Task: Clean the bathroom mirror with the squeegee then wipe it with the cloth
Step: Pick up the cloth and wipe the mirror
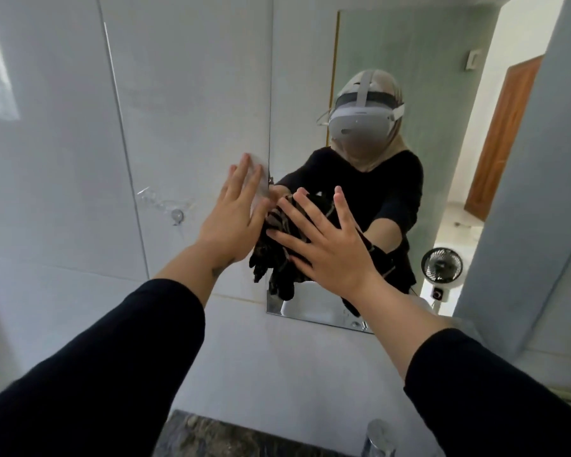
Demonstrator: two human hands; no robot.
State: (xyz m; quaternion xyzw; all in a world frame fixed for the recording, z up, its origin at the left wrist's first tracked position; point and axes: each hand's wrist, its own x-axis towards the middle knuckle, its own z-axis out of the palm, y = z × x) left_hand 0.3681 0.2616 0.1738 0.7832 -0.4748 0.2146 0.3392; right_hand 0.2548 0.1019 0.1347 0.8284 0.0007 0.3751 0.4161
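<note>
Against the lower left corner of the mirror (393, 77): dark cloth (277, 255) pinned flat under right hand (327, 245), fingers spread apart. Left hand (234, 219) flat too, fingers together, on the wall tile (185, 94) beside the mirror's edge.

Both arms wear long black sleeves, the left sleeve (89, 367) and the right sleeve (495, 400) each ending short of the wrist, so the forearms are bare down to the hands. The left hand (234, 216) and the right hand (327, 245) are bare, with no rings or gloves. A small dark mark (219, 270) shows on the inner left wrist. The sleeve fabric is plain and matte, without cuffs, buttons or print, and fits loosely around the arms.
</note>
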